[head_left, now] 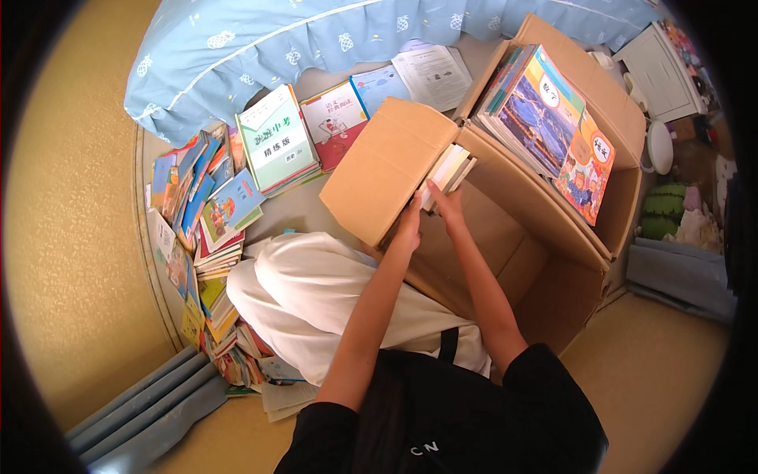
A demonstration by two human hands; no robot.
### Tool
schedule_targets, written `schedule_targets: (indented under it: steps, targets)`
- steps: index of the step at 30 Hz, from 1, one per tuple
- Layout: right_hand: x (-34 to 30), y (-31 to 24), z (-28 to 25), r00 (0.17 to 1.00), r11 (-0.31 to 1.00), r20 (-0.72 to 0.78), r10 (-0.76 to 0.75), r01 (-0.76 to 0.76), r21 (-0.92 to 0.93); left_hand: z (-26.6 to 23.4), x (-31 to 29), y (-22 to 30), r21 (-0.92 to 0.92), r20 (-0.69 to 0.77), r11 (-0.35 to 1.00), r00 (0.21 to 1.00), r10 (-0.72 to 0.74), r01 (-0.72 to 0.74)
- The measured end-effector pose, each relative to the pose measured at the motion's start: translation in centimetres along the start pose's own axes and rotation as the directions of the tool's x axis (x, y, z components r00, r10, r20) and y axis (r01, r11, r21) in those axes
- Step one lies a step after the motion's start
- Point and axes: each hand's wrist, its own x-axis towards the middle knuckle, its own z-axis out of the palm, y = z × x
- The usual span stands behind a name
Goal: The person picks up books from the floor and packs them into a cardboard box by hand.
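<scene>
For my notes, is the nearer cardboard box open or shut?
The nearer cardboard box is open: its flap is folded outward, and its interior shows.

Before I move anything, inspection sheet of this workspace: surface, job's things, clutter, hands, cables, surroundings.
Surface: floor, bearing boxes and books
Job's things: small book stack at the near cardboard box, open; far cardboard box holds colourful textbooks
Clutter: jumbled books at left; green-covered workbook stack; printed sheets
Grippers: bare hands; right hand grips the small book stack; left hand beside it, fingers partly hidden
Cables: nothing seen
Surroundings: blue pineapple-print fabric; gold textured wall
</scene>
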Motion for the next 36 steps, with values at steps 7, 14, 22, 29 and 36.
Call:
schedule_targets:
  steps: [7,14,22,29,36]
  targets:
    - [0.0,-0.5,0.5,1.000,0.999,0.017,0.004,-0.004,0.037,0.3,-0.5,1.4,0.076,0.042,0.997,0.999,-0.006,0.003]
    - [0.1,0.0,0.4,0.997,0.998,0.061,0.051,-0.049,-0.030,1.1,-0.7,2.0,0.044,-0.062,0.995,0.994,-0.091,0.094]
    - [-0.5,-1.0,-0.2,0.995,0.997,0.097,0.020,-0.027,0.070,-0.3,1.5,0.7,-0.072,0.052,0.996,0.997,-0.056,0.060]
    - [-2.2,-3.4,-0.8,0.977,0.991,0.173,0.121,-0.128,0.029,-1.3,2.8,0.0,-0.071,0.094,0.995,0.994,-0.063,0.070]
    - [-2.9,-2.5,-1.8,0.979,0.996,0.189,0.083,-0.089,0.026,-0.7,1.2,0.1,-0.018,-0.014,0.997,0.997,-0.077,0.077]
